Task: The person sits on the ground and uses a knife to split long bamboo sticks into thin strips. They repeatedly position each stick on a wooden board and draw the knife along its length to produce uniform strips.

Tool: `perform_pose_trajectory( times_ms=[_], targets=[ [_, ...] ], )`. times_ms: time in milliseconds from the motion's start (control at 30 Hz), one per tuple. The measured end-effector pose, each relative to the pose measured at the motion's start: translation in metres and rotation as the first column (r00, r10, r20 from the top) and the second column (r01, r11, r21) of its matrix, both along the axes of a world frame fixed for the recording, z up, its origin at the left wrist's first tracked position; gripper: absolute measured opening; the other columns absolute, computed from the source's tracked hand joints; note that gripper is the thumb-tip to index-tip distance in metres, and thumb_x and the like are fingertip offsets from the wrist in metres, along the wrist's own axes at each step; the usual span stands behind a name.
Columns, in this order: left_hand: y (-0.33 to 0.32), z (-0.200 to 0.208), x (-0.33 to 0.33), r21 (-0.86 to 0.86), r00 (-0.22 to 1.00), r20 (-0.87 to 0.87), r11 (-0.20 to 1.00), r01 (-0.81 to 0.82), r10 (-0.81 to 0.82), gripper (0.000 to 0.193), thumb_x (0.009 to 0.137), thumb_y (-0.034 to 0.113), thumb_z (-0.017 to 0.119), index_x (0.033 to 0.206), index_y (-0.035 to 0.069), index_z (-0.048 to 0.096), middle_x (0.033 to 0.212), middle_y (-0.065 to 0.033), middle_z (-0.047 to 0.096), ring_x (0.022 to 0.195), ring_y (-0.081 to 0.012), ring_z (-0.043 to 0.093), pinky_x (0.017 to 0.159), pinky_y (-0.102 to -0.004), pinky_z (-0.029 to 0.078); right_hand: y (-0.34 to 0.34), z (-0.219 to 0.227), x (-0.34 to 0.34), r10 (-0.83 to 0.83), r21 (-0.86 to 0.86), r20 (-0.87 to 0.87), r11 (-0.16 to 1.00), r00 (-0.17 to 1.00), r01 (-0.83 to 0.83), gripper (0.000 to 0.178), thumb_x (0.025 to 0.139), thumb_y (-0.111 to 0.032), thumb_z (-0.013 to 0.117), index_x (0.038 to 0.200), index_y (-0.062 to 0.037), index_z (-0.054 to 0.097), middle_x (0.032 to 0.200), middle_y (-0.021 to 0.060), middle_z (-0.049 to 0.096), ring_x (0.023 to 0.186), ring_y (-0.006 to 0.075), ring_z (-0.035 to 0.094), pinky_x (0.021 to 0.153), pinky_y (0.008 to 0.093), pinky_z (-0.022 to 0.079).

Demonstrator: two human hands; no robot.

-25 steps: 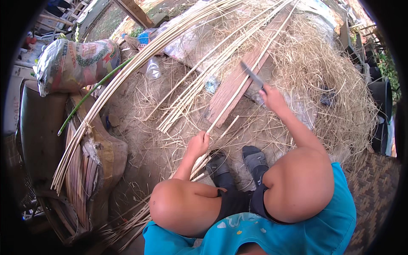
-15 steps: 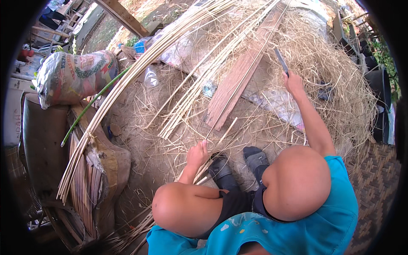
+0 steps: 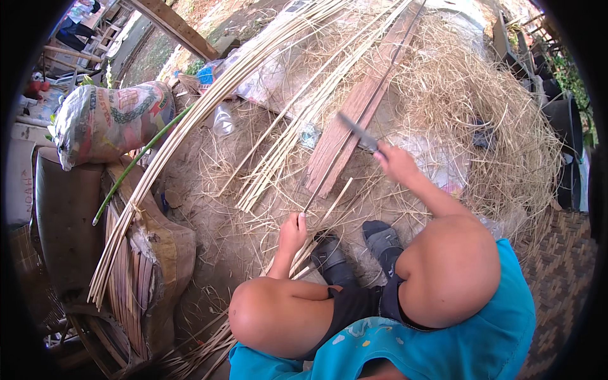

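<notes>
My left hand (image 3: pixel 292 234), low and left of centre, is closed on the near end of a long thin dark strip (image 3: pixel 316 192). The strip runs away from me along a brown wooden board (image 3: pixel 334 144) lying on the ground. In my right hand (image 3: pixel 399 164) is a knife (image 3: pixel 360 133), its handle wrapped by the fingers. The blade points up and left, crossing over the strip and board; whether it touches the strip I cannot tell. Beside the board, several pale split strips (image 3: pixel 288 142) lie on the ground.
Curly shavings (image 3: pixel 506 152) are heaped at right. On the left, a bundle of long pale strips (image 3: pixel 166 140) leans over a worn wooden seat (image 3: pixel 168 237), near a stuffed sack (image 3: pixel 114 120) and a green pole (image 3: pixel 136 155). A clear plastic cup (image 3: pixel 223 120) lies beyond. Woven matting (image 3: pixel 554 272) covers the lower right.
My right hand has swung the knife left and nearer, from over the shavings to across the strip and board. My left hand keeps its grip, nearly still.
</notes>
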State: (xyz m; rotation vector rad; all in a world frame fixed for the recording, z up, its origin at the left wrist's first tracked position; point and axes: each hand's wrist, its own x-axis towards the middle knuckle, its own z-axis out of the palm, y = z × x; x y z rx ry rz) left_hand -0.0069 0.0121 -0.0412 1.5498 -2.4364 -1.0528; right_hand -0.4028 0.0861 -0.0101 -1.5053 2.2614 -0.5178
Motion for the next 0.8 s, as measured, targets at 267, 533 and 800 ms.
perform_pose_trajectory(
  times_ms=[267, 533, 800],
  targets=[
    [0.025, 0.031, 0.056, -0.104, 0.931, 0.325, 0.972, 0.211, -0.168, 0.042, 0.107, 0.039, 0.042, 0.092, 0.004, 0.058, 0.068, -0.0297, 0.065, 0.062, -0.0515, 0.064, 0.059, -0.0623, 0.05, 0.013, -0.018, -0.139, -0.294, -0.116, -0.176, 0.954, 0.939, 0.277, 0.034, 0.103, -0.037, 0.053, 0.124, -0.0116, 0.061, 0.081, 0.0206, 0.07, 0.076, 0.0412, 0.069, 0.068, 0.0522, 0.056],
    [-0.007, 0.047, 0.051, 0.396, 0.981, -0.128, 0.915, -0.083, 0.144, 0.057, 0.109, 0.042, 0.041, 0.08, 0.0, 0.066, 0.064, -0.0051, 0.059, 0.06, -0.0151, 0.052, 0.059, -0.0356, 0.042, 0.026, -0.011, 0.053, 0.38, -0.038, 0.002, 0.924, 0.925, -0.38, 0.041, 0.104, -0.045, 0.049, 0.131, -0.0168, 0.058, 0.092, 0.0232, 0.069, 0.081, 0.0422, 0.07, 0.073, 0.0533, 0.058],
    [0.009, 0.05, 0.142, 0.481, 0.905, 0.344, 0.782, -0.398, 0.249, 0.055, 0.107, 0.046, 0.049, 0.086, 0.0, 0.069, 0.062, -0.0028, 0.056, 0.062, -0.0147, 0.054, 0.06, -0.0359, 0.044, 0.006, -0.021, -0.006, 0.023, -0.009, 0.009, 1.0, 1.0, -0.023, 0.041, 0.105, -0.045, 0.048, 0.133, -0.0173, 0.057, 0.096, 0.0223, 0.068, 0.08, 0.0416, 0.07, 0.072, 0.0514, 0.058]
  ],
)
